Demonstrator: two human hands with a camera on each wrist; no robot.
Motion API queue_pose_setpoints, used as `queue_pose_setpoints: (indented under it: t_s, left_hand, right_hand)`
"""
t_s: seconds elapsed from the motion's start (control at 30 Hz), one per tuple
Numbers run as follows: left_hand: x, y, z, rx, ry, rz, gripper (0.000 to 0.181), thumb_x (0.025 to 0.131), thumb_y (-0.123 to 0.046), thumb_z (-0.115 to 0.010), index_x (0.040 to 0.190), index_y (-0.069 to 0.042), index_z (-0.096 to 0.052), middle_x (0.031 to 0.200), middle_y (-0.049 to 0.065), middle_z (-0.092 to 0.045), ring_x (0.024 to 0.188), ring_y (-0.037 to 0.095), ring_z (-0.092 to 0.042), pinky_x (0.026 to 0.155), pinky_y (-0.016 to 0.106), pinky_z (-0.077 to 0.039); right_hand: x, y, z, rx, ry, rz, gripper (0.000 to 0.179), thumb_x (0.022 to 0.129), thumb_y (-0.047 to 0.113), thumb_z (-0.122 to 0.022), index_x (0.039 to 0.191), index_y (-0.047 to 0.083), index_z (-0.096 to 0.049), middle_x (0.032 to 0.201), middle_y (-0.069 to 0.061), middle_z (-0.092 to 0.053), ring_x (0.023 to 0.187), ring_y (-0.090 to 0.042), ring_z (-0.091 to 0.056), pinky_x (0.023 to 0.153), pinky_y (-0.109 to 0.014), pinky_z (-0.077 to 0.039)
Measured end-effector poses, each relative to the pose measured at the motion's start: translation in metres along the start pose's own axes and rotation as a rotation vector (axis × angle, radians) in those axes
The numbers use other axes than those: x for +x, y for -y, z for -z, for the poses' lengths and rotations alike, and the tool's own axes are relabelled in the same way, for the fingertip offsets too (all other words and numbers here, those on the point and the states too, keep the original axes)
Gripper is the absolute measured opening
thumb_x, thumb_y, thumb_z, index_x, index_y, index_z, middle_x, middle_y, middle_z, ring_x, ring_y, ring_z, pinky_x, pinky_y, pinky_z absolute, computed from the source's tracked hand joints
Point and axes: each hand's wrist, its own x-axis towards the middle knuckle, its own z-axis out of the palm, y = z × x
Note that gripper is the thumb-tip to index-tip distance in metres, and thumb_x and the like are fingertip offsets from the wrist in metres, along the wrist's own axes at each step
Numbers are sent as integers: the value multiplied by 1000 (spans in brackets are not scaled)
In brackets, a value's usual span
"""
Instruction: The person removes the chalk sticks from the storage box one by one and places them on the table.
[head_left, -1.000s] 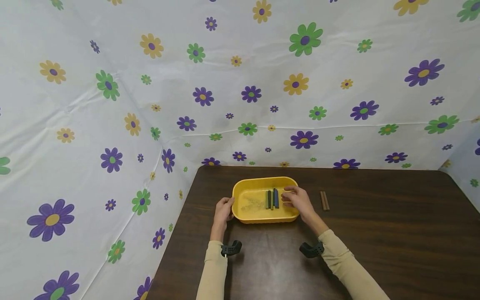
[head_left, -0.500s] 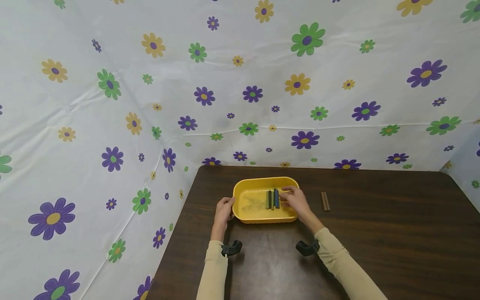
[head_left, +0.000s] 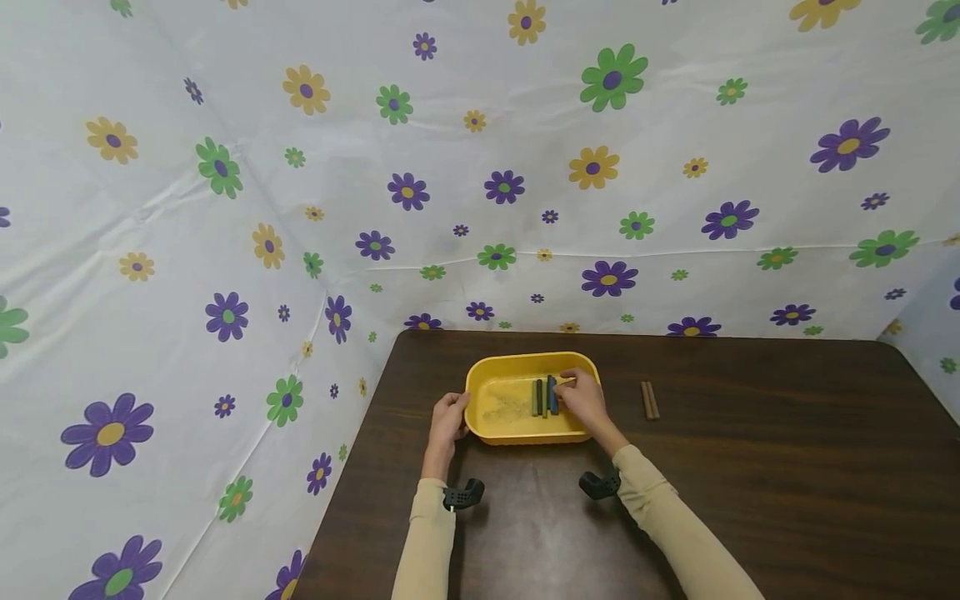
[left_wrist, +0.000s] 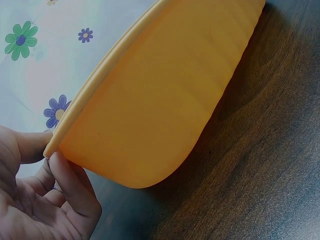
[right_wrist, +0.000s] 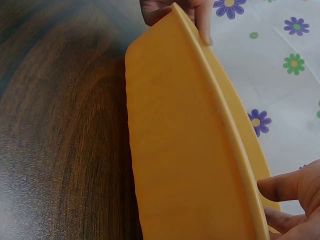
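Note:
A yellow plastic tray (head_left: 504,436) stands on the table with dusty marks on its floor. Inside it, side by side, lie several slim pastel-like sticks: green and dark ones (head_left: 536,398) on the left, blue (head_left: 553,397) on the right. My left hand (head_left: 447,421) pinches the tray's left rim between thumb and fingers (left_wrist: 75,187). Over the tray's right part, my right hand (head_left: 585,400) has its fingertips at the blue sticks. Thumb (right_wrist: 280,187) and fingers look apart in the right wrist view, where the rim hides the sticks and some fingertips.
Two brown sticks (head_left: 649,401) lie on the dark wooden table (head_left: 757,450) just right of the tray. White flowered sheeting (head_left: 450,150) hangs along the table's back and left sides. Dark camera bands (head_left: 463,496) sit on both wrists.
My right hand has moved left inside the tray, up to the blue sticks. The left hand keeps its hold on the rim, and the tray stays in place.

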Motion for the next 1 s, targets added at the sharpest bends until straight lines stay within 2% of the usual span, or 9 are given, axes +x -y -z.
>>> queue_pose_setpoints:
  t_s: [0.17,0.27,0.53,0.67,0.9,1.0]
  left_hand:
    - [1,2,0,-1,-1,-4,39,108,-30,-58,120,7,-61,89,12,-59,60,11,-48,55,23,-43]
    - [1,2,-1,-2,2,-2,39,108,-30,-58,119,7,-61,88,12,-58,60,11,-47,55,23,-43]
    - [1,3,-2,-13,-3,1,37,107,-29,-59,117,7,-61,88,11,-58,60,11,-49,54,21,-43]
    - [1,3,-2,-15,-2,-9,37,108,-29,-58,117,7,-61,87,10,-58,60,10,-49,54,21,-43]
    - [1,4,-1,-6,3,-14,39,108,-29,-58,120,8,-61,91,14,-59,61,11,-48,54,22,-43]
    - [1,4,-1,-2,6,-16,40,108,-29,-57,122,8,-60,93,15,-59,62,11,-48,55,22,-42]
  right_hand:
    - [2,-1,-3,-29,-12,-9,39,98,5,-64,133,-12,-57,112,-28,-68,93,-37,-68,78,-43,-57]
    - [3,-2,-4,-48,-15,-14,41,97,4,-65,133,-13,-56,114,-30,-67,93,-38,-67,77,-43,-56]
    - [5,-4,-7,-124,1,-52,44,96,4,-68,135,-12,-54,130,-34,-60,115,-45,-62,90,-51,-54]
    - [5,-4,-8,-136,-1,-53,45,94,2,-69,135,-12,-54,127,-33,-61,110,-44,-64,87,-50,-55]
    - [4,-3,-9,-163,6,-10,46,91,-3,-72,132,-14,-54,115,-31,-66,94,-39,-67,74,-44,-56]
    - [5,-3,-10,-179,9,4,47,90,-3,-73,131,-14,-55,111,-29,-67,92,-38,-67,74,-44,-56]
